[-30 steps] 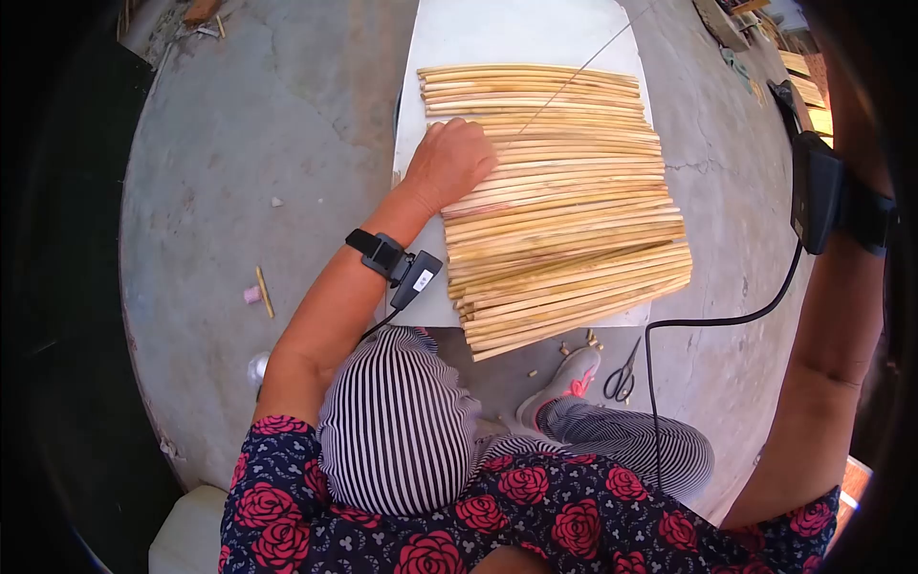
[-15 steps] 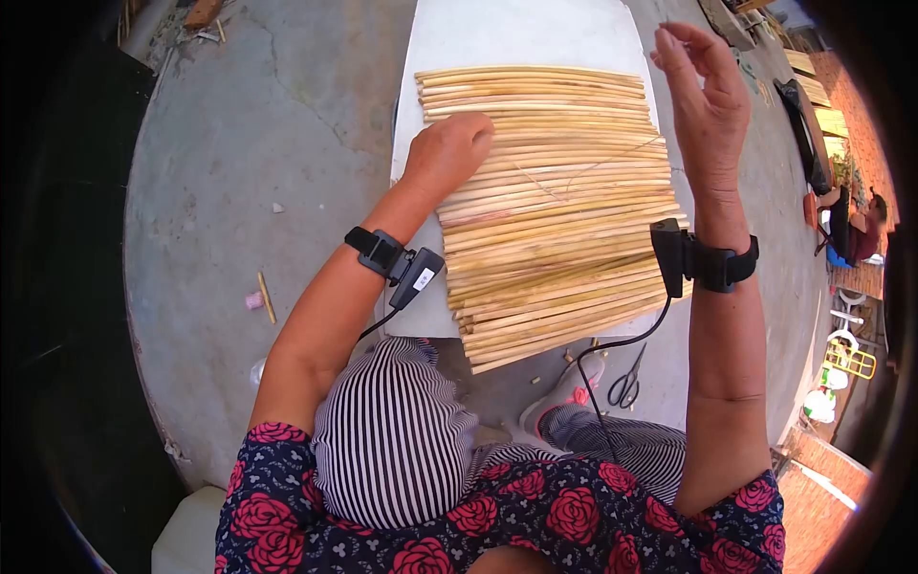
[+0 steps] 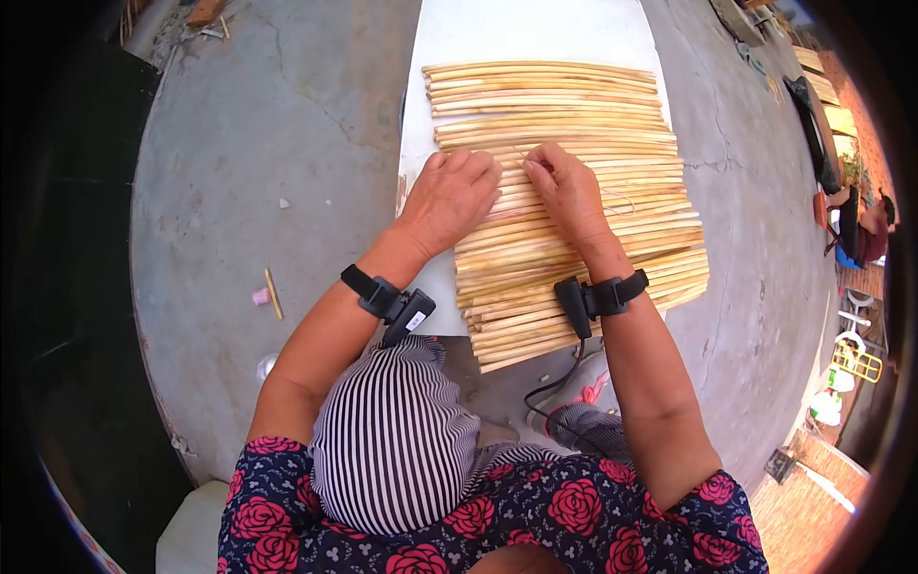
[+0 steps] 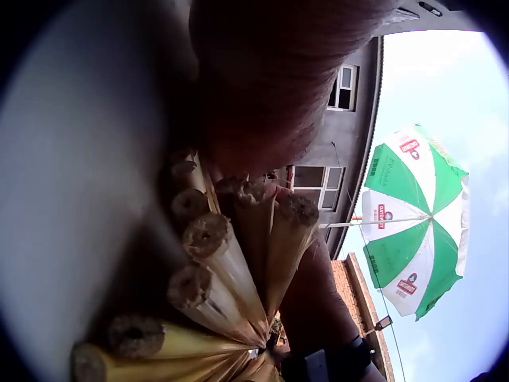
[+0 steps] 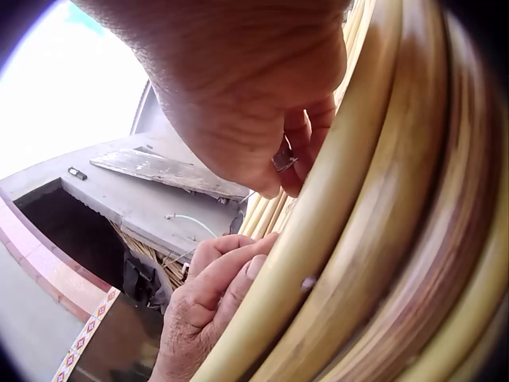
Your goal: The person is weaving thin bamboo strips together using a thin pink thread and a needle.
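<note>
Long, pale yellow plant stalks (image 3: pixel 574 220) lie side by side in a mat on a white board (image 3: pixel 535 29). Over their left ends my left hand (image 3: pixel 451 196) grips with bent fingers. In the right wrist view, those fingers (image 5: pixel 227 278) press close against the stalks. My right hand (image 3: pixel 569 191) is just to the right, fingertips together, pinching a thin needle (image 3: pixel 521 151) that points toward the left hand. A loose loop of thread (image 3: pixel 622 203) lies on the stalks beside the right hand. The left wrist view shows the cut stalk ends (image 4: pixel 208 235) up close.
Several stalks (image 3: pixel 545 86) form a separate band along the mat's far side. The board stands on a concrete floor (image 3: pixel 258 172). A short stick (image 3: pixel 274 292) and a small pink spool-like thing (image 3: pixel 260 297) lie at the left. A shoe (image 3: pixel 588 387) shows below the board.
My right hand has come in from far right, where the thread was stretched tight, down to the stalks beside my left hand. The thread now lies slack. My left hand has shifted slightly nearer.
</note>
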The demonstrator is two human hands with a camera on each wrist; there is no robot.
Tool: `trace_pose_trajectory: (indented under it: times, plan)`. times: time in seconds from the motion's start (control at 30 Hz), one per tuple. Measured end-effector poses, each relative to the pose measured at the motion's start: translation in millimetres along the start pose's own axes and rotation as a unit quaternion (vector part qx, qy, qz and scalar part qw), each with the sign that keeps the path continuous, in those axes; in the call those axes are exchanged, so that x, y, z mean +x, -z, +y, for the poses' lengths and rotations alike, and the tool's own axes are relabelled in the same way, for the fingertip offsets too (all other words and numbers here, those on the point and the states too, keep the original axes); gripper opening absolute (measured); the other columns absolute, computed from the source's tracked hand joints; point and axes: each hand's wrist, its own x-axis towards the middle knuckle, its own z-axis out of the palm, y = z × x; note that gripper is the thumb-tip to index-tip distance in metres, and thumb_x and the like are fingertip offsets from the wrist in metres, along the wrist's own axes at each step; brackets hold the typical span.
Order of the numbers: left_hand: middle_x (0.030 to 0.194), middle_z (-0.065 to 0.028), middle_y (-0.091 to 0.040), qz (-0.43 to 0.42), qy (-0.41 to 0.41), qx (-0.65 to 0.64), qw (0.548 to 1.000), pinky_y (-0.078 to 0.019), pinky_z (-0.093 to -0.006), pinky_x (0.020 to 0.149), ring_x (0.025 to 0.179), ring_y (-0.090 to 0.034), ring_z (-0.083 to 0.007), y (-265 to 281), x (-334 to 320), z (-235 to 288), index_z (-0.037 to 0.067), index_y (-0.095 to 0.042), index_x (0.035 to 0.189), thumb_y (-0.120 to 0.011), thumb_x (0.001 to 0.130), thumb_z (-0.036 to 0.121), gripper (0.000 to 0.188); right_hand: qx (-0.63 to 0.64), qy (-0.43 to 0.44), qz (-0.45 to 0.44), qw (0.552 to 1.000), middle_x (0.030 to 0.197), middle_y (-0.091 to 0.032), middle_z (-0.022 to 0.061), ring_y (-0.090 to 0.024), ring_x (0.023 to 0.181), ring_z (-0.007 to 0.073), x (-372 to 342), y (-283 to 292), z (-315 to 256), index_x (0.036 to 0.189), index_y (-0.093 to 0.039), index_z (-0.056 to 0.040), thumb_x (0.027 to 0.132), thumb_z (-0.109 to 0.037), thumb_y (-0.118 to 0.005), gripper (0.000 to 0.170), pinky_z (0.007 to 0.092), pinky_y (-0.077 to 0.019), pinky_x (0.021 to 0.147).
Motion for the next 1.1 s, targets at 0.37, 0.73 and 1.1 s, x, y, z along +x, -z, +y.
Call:
trace_pose_trajectory:
  times: [0.37, 0.73, 1.1]
  plan:
    - [0.117, -0.0039, -0.057, -0.014, 0.008, -0.025, 1.000, -0.0389, -0.0390, 0.091, 0.109, -0.052, -0.0234, 4, -8, 3, 0.010, -0.063, 0.119, -0.071, 0.083, 0.031, 0.042, -0.014, -0.039, 0.070, 0.997, 0.083, -0.067, 0.0067, -0.063, 0.080, 0.0273, -3, -17, 6, 0.096, -0.067, -0.0126, 0.092, -0.026, -0.064, 0.015, 0.0374, -0.0510, 0.069]
    - [0.119, -0.0023, -0.057, 0.000, -0.002, -0.012, 1.000, -0.0366, -0.0383, 0.092, 0.110, -0.050, -0.0214, -5, -11, -4, 0.015, -0.063, 0.123, -0.071, 0.082, 0.033, 0.046, -0.034, 0.028, 0.159, 0.986, 0.090, -0.063, 0.0060, -0.062, 0.082, 0.0261, -5, -29, 14, 0.094, -0.068, -0.0126, 0.088, -0.019, -0.068, 0.009, 0.0363, -0.0508, 0.069]
    - [0.121, -0.0030, -0.057, 0.003, 0.000, -0.026, 1.000, -0.0364, -0.0391, 0.095, 0.111, -0.050, -0.0227, -8, -12, -8, 0.015, -0.063, 0.121, -0.072, 0.082, 0.032, 0.044, -0.086, -0.055, 0.044, 0.994, 0.085, -0.068, 0.0099, -0.066, 0.075, 0.0291, -9, -13, -1, 0.091, -0.069, -0.0098, 0.087, -0.028, -0.068, 0.019, 0.0393, -0.0517, 0.066]
